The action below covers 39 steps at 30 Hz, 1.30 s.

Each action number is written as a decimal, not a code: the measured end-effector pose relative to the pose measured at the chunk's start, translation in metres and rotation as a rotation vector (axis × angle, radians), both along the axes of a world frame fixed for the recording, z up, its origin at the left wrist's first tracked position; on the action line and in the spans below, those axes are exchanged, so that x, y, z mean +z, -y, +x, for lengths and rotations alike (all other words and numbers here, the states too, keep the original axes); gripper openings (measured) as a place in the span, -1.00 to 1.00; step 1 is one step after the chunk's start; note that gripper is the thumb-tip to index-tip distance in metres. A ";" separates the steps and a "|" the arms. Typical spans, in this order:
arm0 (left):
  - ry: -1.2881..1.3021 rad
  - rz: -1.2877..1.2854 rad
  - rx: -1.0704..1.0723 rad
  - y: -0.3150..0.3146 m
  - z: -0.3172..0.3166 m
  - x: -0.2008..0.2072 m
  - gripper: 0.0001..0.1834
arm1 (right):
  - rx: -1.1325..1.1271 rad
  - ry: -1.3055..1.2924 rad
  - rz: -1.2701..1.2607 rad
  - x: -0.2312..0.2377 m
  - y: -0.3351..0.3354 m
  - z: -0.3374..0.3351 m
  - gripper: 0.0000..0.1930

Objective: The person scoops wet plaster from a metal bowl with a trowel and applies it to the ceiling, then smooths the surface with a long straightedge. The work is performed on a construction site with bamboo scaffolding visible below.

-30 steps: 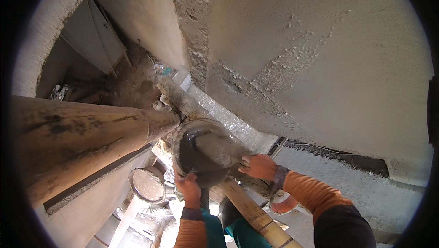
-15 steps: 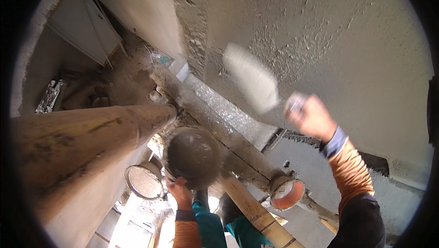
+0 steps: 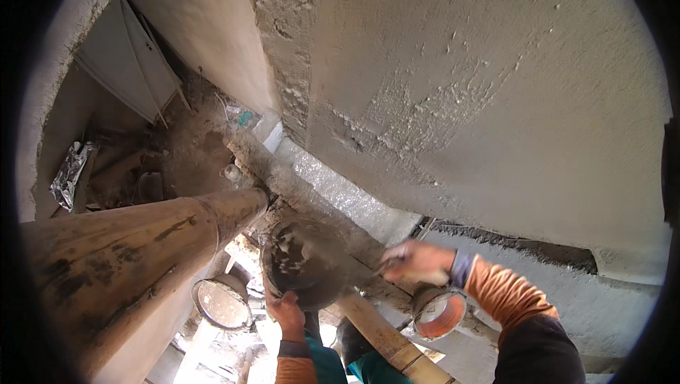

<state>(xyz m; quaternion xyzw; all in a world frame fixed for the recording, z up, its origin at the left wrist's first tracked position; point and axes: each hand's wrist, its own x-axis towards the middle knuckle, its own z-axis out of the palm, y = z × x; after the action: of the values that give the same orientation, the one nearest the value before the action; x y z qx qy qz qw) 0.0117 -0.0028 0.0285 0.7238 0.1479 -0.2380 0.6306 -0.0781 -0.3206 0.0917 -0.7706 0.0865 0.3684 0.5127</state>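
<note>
My left hand [image 3: 287,311] grips the near rim of a dark round bucket [image 3: 266,262], thumb over the edge. Wet grey mortar [image 3: 294,246] lies inside it. Fingers closed, my right hand [image 3: 425,262] grips a trowel [image 3: 353,265] just right of the bucket. The trowel's blade is smeared by motion and reaches over the bucket's mouth. Beyond my hands rises a wall [image 3: 524,143] coated in grey plaster, mostly smooth, with a rough band of raised lumps [image 3: 425,118] across its middle.
A thick bamboo pole [image 3: 142,256] runs in from the left. Another bamboo pole [image 3: 386,331] passes beneath my right arm. A bucket with pale residue [image 3: 244,324] stands lower left; one with an orange inside [image 3: 457,317] is below my right hand. Planks [image 3: 322,196] lie along the wall's foot.
My right hand has come down and left from the wall, bringing the trowel to the bucket. My left hand still holds the bucket. The lumpy plaster band looks narrower.
</note>
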 end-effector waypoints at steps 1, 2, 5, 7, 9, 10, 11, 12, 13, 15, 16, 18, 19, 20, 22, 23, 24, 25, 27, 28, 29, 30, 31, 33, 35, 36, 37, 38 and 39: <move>-0.016 -0.024 0.063 0.003 0.000 0.003 -0.35 | -0.134 -0.020 -0.034 0.031 0.032 0.017 -0.56; -0.040 -0.038 0.125 -0.001 -0.002 0.009 -0.35 | -0.276 -0.335 -0.221 0.107 0.047 0.070 -0.66; 0.055 0.087 0.100 -0.014 -0.002 0.018 -0.34 | -0.585 0.365 -0.777 0.199 0.096 0.065 -0.79; 0.014 -0.002 0.067 -0.017 -0.004 0.038 -0.32 | -0.527 0.437 -0.713 0.246 0.096 0.050 -0.81; 0.005 -0.044 0.067 -0.020 -0.011 0.056 -0.27 | -0.350 0.451 -0.560 0.243 0.077 0.030 -0.81; 0.014 -0.036 0.058 -0.015 -0.013 0.067 -0.25 | -0.097 0.326 -0.712 0.247 0.060 0.029 -0.78; 0.027 -0.021 0.054 -0.012 -0.014 0.077 -0.22 | 0.149 0.054 -0.786 0.235 0.043 0.030 -0.71; 0.037 -0.003 0.052 -0.009 -0.016 0.084 -0.20 | 0.286 0.043 -0.811 0.213 0.020 0.023 -0.68; 0.062 -0.067 0.071 -0.006 -0.017 0.086 -0.13 | 0.365 -0.120 -0.805 0.197 -0.008 0.032 -0.71; 0.054 0.042 0.080 0.009 -0.017 0.112 -0.23 | 0.526 -0.017 -0.723 0.121 -0.039 0.010 -0.74; 0.043 0.085 0.060 0.016 -0.016 0.119 -0.27 | 0.477 0.054 -0.696 0.077 -0.050 -0.005 -0.73; 0.124 0.124 0.013 0.005 -0.024 0.084 -0.29 | 0.323 0.087 -0.643 0.052 -0.068 -0.014 -0.70; 0.115 0.096 0.059 0.006 -0.017 0.088 -0.30 | 0.222 0.062 -0.608 0.063 -0.076 -0.006 -0.67; 0.103 0.071 0.111 0.004 -0.015 0.087 -0.30 | 0.127 0.036 -0.568 0.069 -0.079 0.001 -0.63; 0.081 -0.063 0.160 -0.009 -0.008 0.063 -0.29 | 0.126 0.090 -0.392 0.056 -0.067 0.003 -0.58; 0.062 -0.133 0.184 -0.017 -0.006 0.050 -0.28 | 0.125 0.109 -0.306 0.045 -0.057 0.004 -0.55; 0.041 -0.224 0.258 -0.021 -0.005 0.033 -0.33 | 0.069 0.092 -0.106 0.022 -0.043 0.012 -0.54; 0.031 -0.134 0.233 -0.026 -0.004 0.020 -0.34 | 0.002 0.063 0.092 0.000 -0.028 0.021 -0.52; 0.099 0.031 0.163 -0.040 -0.009 -0.011 -0.36 | -0.373 -0.311 0.332 -0.035 0.002 0.046 -0.76; 0.187 0.091 0.110 -0.044 -0.009 -0.028 -0.36 | -0.319 -0.202 0.105 -0.037 0.020 0.072 -0.86; 0.101 0.115 -0.007 -0.056 -0.011 -0.032 -0.44 | -0.441 -0.154 0.002 -0.046 0.041 0.076 -0.86; 0.192 0.232 -0.139 -0.058 -0.009 -0.036 -0.41 | -0.558 -0.101 -0.112 -0.050 0.065 0.078 -0.86; 0.124 0.099 0.036 -0.056 -0.012 -0.041 -0.42 | -0.674 -0.028 -0.225 -0.053 0.087 0.081 -0.85; 0.061 0.025 0.204 -0.062 -0.017 -0.045 -0.42 | -0.809 0.086 -0.151 -0.042 0.097 0.076 -0.85; 0.068 0.102 0.147 -0.071 -0.022 -0.037 -0.40 | -0.741 0.143 -0.083 -0.018 0.080 0.046 -0.86; 0.043 0.066 0.177 -0.068 -0.023 -0.031 -0.38 | -0.645 0.185 -0.195 -0.008 0.068 0.029 -0.86; 0.024 0.039 0.207 -0.064 -0.029 -0.023 -0.35 | -0.303 0.239 -0.481 0.001 0.051 0.016 -0.81; 0.003 0.018 0.246 -0.063 -0.034 -0.012 -0.33 | -0.137 -0.064 -0.451 0.042 0.018 0.032 -0.75; -0.007 0.049 0.167 -0.054 -0.032 0.009 -0.31 | 0.160 -0.044 -0.522 0.037 0.003 0.020 -0.73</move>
<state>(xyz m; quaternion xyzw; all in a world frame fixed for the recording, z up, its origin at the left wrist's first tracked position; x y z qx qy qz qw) -0.0205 0.0507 0.0380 0.7232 0.2158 -0.1836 0.6298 -0.0576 -0.3232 0.1284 -0.8729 0.1284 0.3896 0.2641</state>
